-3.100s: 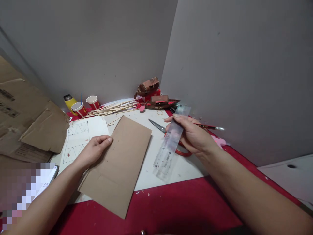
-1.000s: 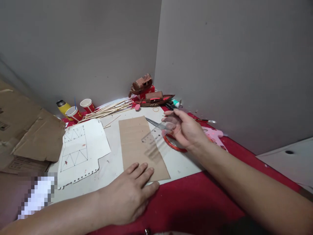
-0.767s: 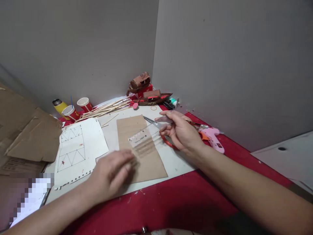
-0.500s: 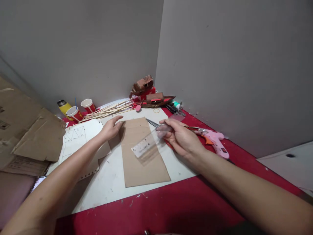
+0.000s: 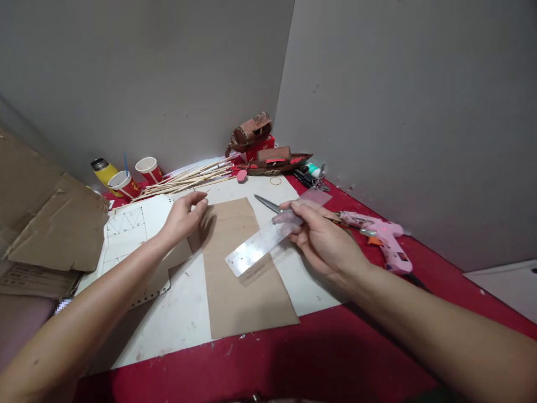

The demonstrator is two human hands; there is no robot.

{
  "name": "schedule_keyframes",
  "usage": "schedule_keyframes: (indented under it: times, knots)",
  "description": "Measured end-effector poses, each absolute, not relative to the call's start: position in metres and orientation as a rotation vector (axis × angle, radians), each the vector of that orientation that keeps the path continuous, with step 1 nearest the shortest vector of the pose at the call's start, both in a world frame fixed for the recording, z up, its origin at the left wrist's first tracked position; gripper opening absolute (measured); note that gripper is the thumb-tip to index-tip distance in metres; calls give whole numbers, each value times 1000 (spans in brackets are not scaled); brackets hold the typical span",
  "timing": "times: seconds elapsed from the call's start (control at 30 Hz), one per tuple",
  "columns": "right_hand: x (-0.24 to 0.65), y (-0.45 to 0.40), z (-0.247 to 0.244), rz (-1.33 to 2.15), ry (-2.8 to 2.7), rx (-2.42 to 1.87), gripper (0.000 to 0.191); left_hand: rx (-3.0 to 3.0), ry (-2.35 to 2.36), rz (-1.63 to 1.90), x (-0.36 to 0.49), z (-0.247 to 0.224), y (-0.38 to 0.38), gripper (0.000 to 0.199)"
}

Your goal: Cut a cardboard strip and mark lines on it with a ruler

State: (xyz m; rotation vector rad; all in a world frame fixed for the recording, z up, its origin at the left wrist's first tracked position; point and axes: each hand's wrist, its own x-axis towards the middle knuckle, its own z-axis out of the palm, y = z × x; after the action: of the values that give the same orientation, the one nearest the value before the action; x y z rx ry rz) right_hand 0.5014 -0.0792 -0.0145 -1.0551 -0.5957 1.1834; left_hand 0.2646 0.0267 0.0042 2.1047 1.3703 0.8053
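Note:
My right hand (image 5: 325, 232) grips a clear plastic ruler (image 5: 255, 249) by its middle, holding it slanted above a brown cardboard piece (image 5: 247, 296). Glare whitens the ruler's near end. Scissor blades (image 5: 267, 204) show just behind my right fingers; the scissors' handles are mostly hidden by that hand. At the cardboard's upper left edge is my left hand (image 5: 184, 215), thumb and fingers apart and nothing visible in them. Under my left forearm lies white paper (image 5: 126, 246) with zigzag lines drawn on it.
A pink glue gun (image 5: 390, 240) rests on the red table (image 5: 251, 369) at right. Wooden sticks (image 5: 188, 176), two paper cups (image 5: 149, 169), a yellow bottle (image 5: 104, 172) and model boats (image 5: 274, 161) stand along the back. Folded cardboard (image 5: 54, 224) rises at left.
The view has shifted slightly. My right hand still holds the ruler, whose face now catches more glare. My left hand's fingers are a little more curled.

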Motion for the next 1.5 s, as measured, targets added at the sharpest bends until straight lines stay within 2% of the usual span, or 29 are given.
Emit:
schedule_keyframes:
  times: [0.13,0.27,0.4,0.57,0.9,1.07,1.2,1.33,1.4,1.5]
  knots:
    - [500,-84,-9,1109,-547,-1025,19,2171,1198,943,271,22,-29,33]
    - [491,-94,-3,1119,-561,-996,21,2574,983,860,275,23,-77,38]
    - [485,-115,5,1284,-671,-993,25,2824,954,838,261,18,-104,28]
    - [509,-145,8,1271,-784,-1053,29,2536,982,946,233,10,-133,31]
    - [537,-175,-25,1387,-822,-1208,37,2062,905,737,237,-12,-144,27]
    - [546,-181,-26,983,-1557,-1364,33,2198,922,771,234,-29,-137,28]
    - [549,-175,-30,650,-2056,-1180,33,2339,867,815,234,-37,-134,28]
    - [550,-165,-36,590,-2188,-1058,23,2551,956,775,240,-29,-145,34]
    - [553,-161,-39,599,-2168,-993,25,2723,974,769,245,-24,-158,38]
    - [557,-157,-45,587,-2152,-961,30,2871,759,789,251,-20,-176,35]
